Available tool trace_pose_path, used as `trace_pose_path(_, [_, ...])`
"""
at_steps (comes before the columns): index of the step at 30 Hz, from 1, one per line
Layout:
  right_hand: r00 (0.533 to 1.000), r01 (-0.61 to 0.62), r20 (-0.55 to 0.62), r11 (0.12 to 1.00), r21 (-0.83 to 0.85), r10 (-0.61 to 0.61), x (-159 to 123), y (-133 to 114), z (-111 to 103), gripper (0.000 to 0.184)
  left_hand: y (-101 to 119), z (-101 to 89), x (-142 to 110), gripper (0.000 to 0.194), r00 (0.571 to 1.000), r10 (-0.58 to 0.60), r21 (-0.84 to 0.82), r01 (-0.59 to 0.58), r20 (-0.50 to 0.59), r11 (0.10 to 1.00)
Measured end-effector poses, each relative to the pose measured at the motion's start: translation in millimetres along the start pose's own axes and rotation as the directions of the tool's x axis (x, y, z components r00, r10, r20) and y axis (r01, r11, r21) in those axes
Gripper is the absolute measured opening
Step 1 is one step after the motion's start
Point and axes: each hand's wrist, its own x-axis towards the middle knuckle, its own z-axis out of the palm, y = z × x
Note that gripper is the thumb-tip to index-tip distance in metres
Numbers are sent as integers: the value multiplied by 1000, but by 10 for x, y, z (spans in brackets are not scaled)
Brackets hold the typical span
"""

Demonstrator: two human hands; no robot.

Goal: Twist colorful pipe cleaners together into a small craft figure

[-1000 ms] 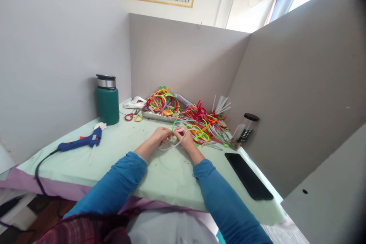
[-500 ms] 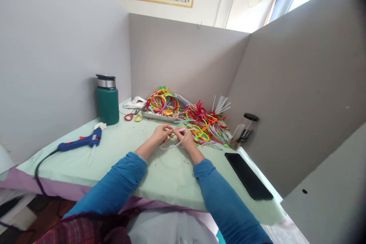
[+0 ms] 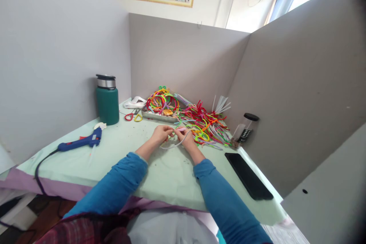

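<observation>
Over the middle of the table, my left hand [image 3: 161, 135] and my right hand [image 3: 185, 137] meet fingertip to fingertip. Both are closed in a pinch on a whitish pipe cleaner [image 3: 175, 146], which curves in a loop below the fingers. A small pink piece shows at my right fingertips; I cannot tell whether it is separate from the pipe cleaner. Just beyond the hands lies a heap of coloured pipe cleaners [image 3: 204, 120], and a metal tray [image 3: 156, 116] holds more of them in rings.
Left on the table are a blue glue gun [image 3: 80, 143] with a trailing cord and a green bottle [image 3: 108, 105]. Scissors [image 3: 138, 117] lie near the tray. To the right are a black phone [image 3: 248, 176] and a clear black-lidded container [image 3: 245, 131]. Grey partitions [image 3: 183, 57] enclose the table.
Almost nothing differs. Both hands stay together at the same spot, with only a slight shift of the fingers and the pipe cleaner's loop.
</observation>
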Motion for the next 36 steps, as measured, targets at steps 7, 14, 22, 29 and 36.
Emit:
trace_pose_path(7, [1000,-2,6,1000,-14,3,1,-3,-11,26,-23,-4,10,17,999,28,11,-28,20,1000])
trace_pose_path(14, [1000,5,9,999,-43,-5,3,-5,-25,24,19,-4,-23,20,999,17,24,-18,31,1000])
trace_pose_path(22, [998,50,34,995,-90,-48,11,13,-43,23,15,-12,-44,32,997,-27,135,16,76,991])
trace_pose_path(29, [998,36,62,993,-115,-29,-13,-9,-53,24,111,-15,-133,40,990,-129,33,128,60,991])
trace_pose_path(36, [996,50,72,995,-82,-44,-7,11,-48,22,110,-36,-136,39,973,-206,-84,215,103,973])
